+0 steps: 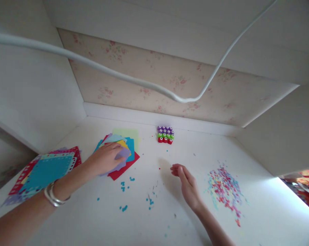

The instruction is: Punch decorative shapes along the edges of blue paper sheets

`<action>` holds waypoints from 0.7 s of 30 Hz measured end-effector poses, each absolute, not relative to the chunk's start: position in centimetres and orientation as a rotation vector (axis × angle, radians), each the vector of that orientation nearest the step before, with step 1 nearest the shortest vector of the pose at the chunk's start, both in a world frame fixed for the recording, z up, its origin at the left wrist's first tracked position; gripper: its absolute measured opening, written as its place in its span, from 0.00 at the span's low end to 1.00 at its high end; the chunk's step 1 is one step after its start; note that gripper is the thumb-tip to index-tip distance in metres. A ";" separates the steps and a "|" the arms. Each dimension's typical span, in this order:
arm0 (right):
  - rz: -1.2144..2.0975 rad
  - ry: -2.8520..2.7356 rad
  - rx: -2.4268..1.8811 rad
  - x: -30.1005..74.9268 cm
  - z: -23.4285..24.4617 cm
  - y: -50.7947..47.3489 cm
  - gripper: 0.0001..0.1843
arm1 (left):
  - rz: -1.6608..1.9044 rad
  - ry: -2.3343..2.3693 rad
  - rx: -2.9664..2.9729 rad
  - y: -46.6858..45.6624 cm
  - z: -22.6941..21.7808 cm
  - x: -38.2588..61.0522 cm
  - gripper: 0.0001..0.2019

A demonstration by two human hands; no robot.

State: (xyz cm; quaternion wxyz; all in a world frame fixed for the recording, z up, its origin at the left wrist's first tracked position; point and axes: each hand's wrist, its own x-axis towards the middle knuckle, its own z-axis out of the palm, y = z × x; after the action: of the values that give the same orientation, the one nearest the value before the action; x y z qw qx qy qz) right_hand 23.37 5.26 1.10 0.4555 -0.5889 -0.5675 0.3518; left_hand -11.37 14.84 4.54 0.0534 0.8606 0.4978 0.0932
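Observation:
A loose pile of coloured paper sheets (pixel 130 166) in red, blue, yellow, purple and pale green lies left of centre. My left hand (pixel 108 157) rests on top of it, thumb and fingers apart over a purple sheet (pixel 125 153). I cannot see any sheet pinched between them. My right hand (pixel 186 186) hovers over the white table, right of centre. Its fingers are loosely bent with the thumb beside them, and nothing shows in it. Beyond both hands, small craft punches (pixel 166 134) in purple, green and red stand in rows near the back.
At the left lies a stack of sheets with punched edges (pixel 48 171), blue uppermost. A heap of tiny paper bits (pixel 224 188) covers part of the right side. Blue scraps (pixel 123 208) dot the front. A white cable (pixel 144 83) hangs across the view above the table.

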 end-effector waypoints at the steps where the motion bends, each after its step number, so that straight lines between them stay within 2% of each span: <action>1: 0.880 -1.477 -1.440 22.8 1.3 4.1 0.21 | 0.272 1.566 2.590 13.8 3.9 -11.9 0.19; 3: 0.891 -1.631 -1.396 21.8 1.6 2.4 0.20 | 0.263 1.656 2.548 12.3 2.7 -12.4 0.21; 8: 0.901 -1.719 -1.400 20.1 1.1 1.3 0.21 | 0.296 1.708 2.522 11.0 1.7 -12.1 0.18; 21: 0.839 -1.645 -1.428 20.2 0.3 1.4 0.25 | 0.503 1.839 2.429 10.6 7.0 -12.2 0.20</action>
State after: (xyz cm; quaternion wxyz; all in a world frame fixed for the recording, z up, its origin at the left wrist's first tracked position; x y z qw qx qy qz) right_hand 20.17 1.37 0.25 0.3930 -0.5625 -0.6481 0.3304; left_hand -12.21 10.58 6.95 0.0266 0.7863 0.5954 0.1630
